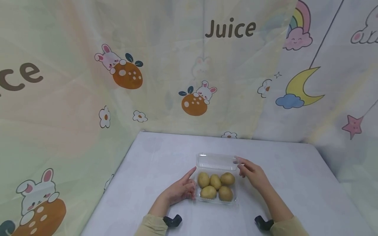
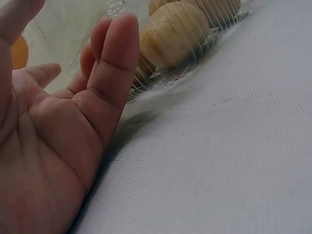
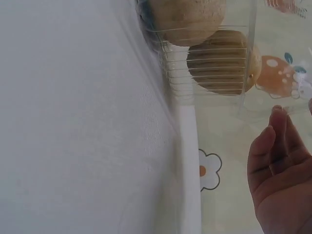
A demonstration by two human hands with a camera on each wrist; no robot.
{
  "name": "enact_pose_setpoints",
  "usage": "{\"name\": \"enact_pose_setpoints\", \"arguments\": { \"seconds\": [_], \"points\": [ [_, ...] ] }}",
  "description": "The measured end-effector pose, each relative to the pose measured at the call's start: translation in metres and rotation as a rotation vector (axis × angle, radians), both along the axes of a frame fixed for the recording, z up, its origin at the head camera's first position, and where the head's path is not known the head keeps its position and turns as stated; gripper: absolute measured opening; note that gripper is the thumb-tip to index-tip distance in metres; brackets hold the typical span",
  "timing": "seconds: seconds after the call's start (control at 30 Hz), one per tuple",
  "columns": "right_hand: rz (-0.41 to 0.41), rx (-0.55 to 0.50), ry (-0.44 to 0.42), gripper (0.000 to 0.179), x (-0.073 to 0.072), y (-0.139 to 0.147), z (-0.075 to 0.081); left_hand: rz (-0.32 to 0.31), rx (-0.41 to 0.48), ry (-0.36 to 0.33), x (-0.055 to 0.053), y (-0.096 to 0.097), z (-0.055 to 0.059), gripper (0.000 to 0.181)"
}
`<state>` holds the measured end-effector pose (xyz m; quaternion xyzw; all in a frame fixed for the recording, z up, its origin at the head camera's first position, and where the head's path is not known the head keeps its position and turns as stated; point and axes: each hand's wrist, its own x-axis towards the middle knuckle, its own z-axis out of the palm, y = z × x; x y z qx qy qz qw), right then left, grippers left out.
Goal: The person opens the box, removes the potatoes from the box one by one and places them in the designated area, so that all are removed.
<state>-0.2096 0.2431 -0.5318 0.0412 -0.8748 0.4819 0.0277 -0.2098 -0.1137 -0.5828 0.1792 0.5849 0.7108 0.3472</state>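
Observation:
Several small potatoes (image 1: 215, 182) sit in a clear plastic clamshell box (image 1: 213, 200) on the table. Its clear lid (image 1: 217, 161) is raised at the far side. My right hand (image 1: 253, 172) pinches the lid's right edge, fingertips showing through the plastic. Along the box's left wall lies my left hand (image 1: 180, 189), its index finger reaching toward the hinge and the other fingers loosely bent at the side. In the left wrist view a potato (image 2: 174, 34) shows through the ribbed wall beside the fingers. The right wrist view shows another potato (image 3: 219, 63) above the right hand (image 3: 282, 170).
A white cloth covers the table (image 1: 141, 164). Behind and beside it hangs a printed curtain (image 1: 165, 65) with rabbits, fruit and a moon. Black wrist mounts (image 1: 173, 221) sit at both sleeves.

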Motion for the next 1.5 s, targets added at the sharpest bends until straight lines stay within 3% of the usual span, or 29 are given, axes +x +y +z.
{"name": "enact_pose_setpoints", "arguments": {
  "seconds": [0.37,0.77,1.5],
  "points": [
    [0.014,-0.080,0.009,0.048,-0.026,-0.003,0.000,-0.008,0.010,-0.004,0.000,-0.001,0.002,0.074],
    [0.038,-0.129,-0.036,0.049,-0.041,-0.002,0.002,0.016,-0.002,-0.019,0.000,-0.001,-0.001,0.071],
    [0.043,-0.180,-0.119,0.057,-0.059,0.002,-0.010,0.012,-0.023,-0.011,-0.002,0.000,-0.004,0.071]
  ]
}}
